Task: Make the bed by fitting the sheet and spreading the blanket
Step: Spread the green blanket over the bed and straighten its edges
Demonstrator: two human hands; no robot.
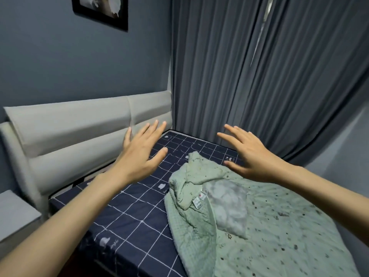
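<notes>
Both empty hands (pixel 199 154) hover over rumpled blanket (pixel 259 222), lengthwise on sheet (pixel 127 214).

Dim, bluish indoor light; soft blur, wide-angle bending at edges.

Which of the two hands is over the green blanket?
The right hand, open with fingers spread above the crumpled pale green speckled blanket. The left hand, also open, is over the navy grid-patterned sheet instead.
</notes>
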